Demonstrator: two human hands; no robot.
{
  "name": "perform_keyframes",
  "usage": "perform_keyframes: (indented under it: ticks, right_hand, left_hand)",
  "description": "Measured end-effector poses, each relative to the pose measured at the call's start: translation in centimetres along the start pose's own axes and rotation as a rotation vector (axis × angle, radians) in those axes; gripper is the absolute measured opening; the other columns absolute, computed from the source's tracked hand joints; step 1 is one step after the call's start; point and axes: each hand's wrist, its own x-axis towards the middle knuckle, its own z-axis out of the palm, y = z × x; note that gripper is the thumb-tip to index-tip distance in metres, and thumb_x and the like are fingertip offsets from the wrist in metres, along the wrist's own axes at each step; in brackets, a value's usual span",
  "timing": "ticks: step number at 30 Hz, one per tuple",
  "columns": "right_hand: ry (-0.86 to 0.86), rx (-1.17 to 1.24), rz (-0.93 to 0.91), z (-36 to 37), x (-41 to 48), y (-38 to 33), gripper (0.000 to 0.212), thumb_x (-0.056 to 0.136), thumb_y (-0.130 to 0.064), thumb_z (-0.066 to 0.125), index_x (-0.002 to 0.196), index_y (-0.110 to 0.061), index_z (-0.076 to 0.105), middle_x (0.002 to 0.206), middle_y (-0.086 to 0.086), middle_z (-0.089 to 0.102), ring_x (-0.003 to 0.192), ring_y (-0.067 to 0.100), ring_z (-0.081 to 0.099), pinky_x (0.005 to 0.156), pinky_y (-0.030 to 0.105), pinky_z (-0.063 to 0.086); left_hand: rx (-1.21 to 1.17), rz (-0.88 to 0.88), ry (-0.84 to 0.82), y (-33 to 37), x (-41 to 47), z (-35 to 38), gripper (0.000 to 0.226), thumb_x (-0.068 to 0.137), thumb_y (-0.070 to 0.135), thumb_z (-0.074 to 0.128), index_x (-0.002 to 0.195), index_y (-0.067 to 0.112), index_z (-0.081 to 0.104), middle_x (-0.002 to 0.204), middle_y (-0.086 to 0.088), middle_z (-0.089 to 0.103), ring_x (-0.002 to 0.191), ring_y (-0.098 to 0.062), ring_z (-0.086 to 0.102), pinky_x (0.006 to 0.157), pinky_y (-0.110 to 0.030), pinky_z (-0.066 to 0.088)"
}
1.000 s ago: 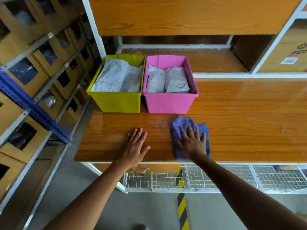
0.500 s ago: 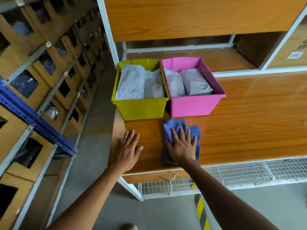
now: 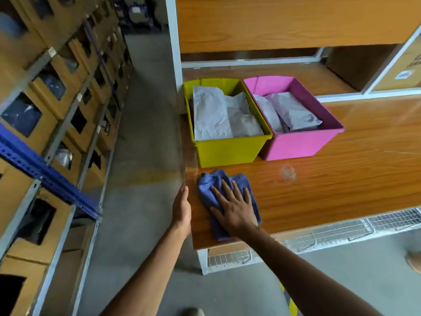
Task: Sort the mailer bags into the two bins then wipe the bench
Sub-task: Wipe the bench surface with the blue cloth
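Both hands have slid toward the left end of the table [image 3: 341,197] since a second ago. The left hand [image 3: 182,208] was lying flat on top. It now rests against the table's left edge, with its fingers straight and holding nothing. The right hand [image 3: 234,210] has moved left too, and the one blue cloth [image 3: 208,182] has moved with it. This hand lies flat on the cloth with its fingers spread out, pressing it down on the wood. The cloth is bunched up and sits near the front left corner, just in front of the yellow bin [image 3: 225,151].

Two bins stand side by side at the back left of the table. The pink bin [image 3: 296,144] is to the right of the yellow one, and they touch. Grey mailer bags [image 3: 210,115] lie inside them. Two bags can be seen in the yellow bin and two in the pink bin. One pale smudge [image 3: 288,173] shows on the wood, right of the cloth. A wire basket [image 3: 341,233] hangs under the table. On the left stands a rack [image 3: 45,172] with many brown boxes [image 3: 43,87].
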Motion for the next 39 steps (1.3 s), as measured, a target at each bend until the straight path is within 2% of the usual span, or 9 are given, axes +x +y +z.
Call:
perform_keyframes:
  ticks: [5,10,13,20,24,28,32,36,39]
  right_hand:
    - [-0.046,0.032,0.170,0.0,3.9,-4.6,0.063,0.094,-0.063,0.018,0.152,-0.041,0.008,0.164,-0.001,0.000,0.150,0.029,-0.009,0.115,0.058,-0.008]
    - [-0.055,-0.005,-0.143,0.2,-0.9,-5.7,0.062,0.094,-0.065,0.023,0.151,-0.045,0.010,0.163,-0.004,-0.001,0.150,0.024,-0.007,0.119,0.053,-0.003]
    - [-0.031,-0.042,-0.217,0.3,-4.0,-1.9,0.064,0.091,-0.069,0.024,0.150,-0.047,0.013,0.162,-0.005,0.010,0.151,0.023,0.003,0.120,0.051,0.006]
    - [0.072,0.061,0.507,-0.4,-1.9,1.0,0.069,0.089,-0.068,0.025,0.152,-0.041,0.016,0.163,0.002,0.007,0.150,0.031,0.002,0.118,0.057,0.004]
    - [0.020,0.025,0.127,1.0,-3.9,-6.3,0.067,0.090,-0.069,0.024,0.151,-0.044,0.016,0.163,0.000,0.008,0.150,0.030,-0.001,0.118,0.058,0.001]
    - [0.021,0.011,-0.147,-0.2,-4.6,1.3,0.066,0.090,-0.073,0.029,0.149,-0.046,0.022,0.162,-0.005,0.016,0.150,0.021,0.007,0.120,0.048,0.012]
    - [0.055,0.048,0.160,-2.5,-4.5,11.7,0.080,0.081,-0.083,0.015,0.149,-0.043,0.029,0.161,-0.004,0.020,0.150,0.019,0.010,0.119,0.049,0.017]
    - [0.118,0.075,0.663,-2.8,-1.4,14.1,0.071,0.087,-0.070,0.026,0.151,-0.039,0.022,0.163,0.002,0.012,0.150,0.029,0.006,0.118,0.055,0.006]
    - [0.084,0.052,0.497,-2.1,-0.1,10.8,0.070,0.088,-0.068,0.025,0.151,-0.038,0.020,0.163,0.005,0.010,0.149,0.034,0.005,0.115,0.060,0.004]
  left_hand:
    - [-0.373,-0.174,-0.237,2.0,0.3,-2.3,0.061,0.100,0.046,0.018,0.143,0.010,0.041,0.140,-0.009,0.051,0.129,-0.022,0.048,0.105,-0.035,0.038]
    - [-0.445,-0.220,-0.183,2.8,1.0,-2.8,0.057,0.097,0.049,0.028,0.120,0.007,0.059,0.105,-0.017,0.070,0.103,-0.033,0.063,0.088,-0.040,0.048]
    - [-0.449,-0.213,-0.189,2.9,1.4,-2.9,0.058,0.099,0.048,0.026,0.136,0.009,0.048,0.125,-0.010,0.063,0.115,-0.030,0.058,0.099,-0.042,0.043]
    - [-0.311,-0.194,-0.171,2.6,1.3,-2.3,0.060,0.098,0.049,0.019,0.142,0.015,0.042,0.149,-0.005,0.042,0.133,-0.021,0.043,0.116,-0.044,0.025]
    - [-0.448,-0.146,-0.114,2.7,0.9,-1.3,0.050,0.101,0.033,0.024,0.138,0.011,0.048,0.136,-0.010,0.055,0.113,-0.023,0.059,0.099,-0.036,0.043]
    - [0.395,0.224,0.024,1.1,-0.9,0.7,0.047,0.102,0.033,0.037,0.143,0.010,0.041,0.151,-0.012,0.037,0.130,-0.024,0.046,0.106,-0.033,0.035]
    - [1.381,0.657,0.065,-2.1,-0.5,0.8,0.077,0.094,0.049,0.030,0.146,-0.006,0.024,0.154,-0.030,0.014,0.144,-0.042,0.014,0.116,-0.048,0.017]
    - [1.609,0.934,0.024,-1.8,-0.7,1.6,0.073,0.095,0.050,0.030,0.141,-0.006,0.036,0.150,-0.028,0.030,0.144,-0.042,0.018,0.116,-0.054,0.011]
    - [1.491,1.091,-0.221,-3.6,-1.8,4.3,0.061,0.096,0.038,0.035,0.137,-0.007,0.044,0.148,-0.025,0.037,0.141,-0.039,0.028,0.117,-0.050,0.018]
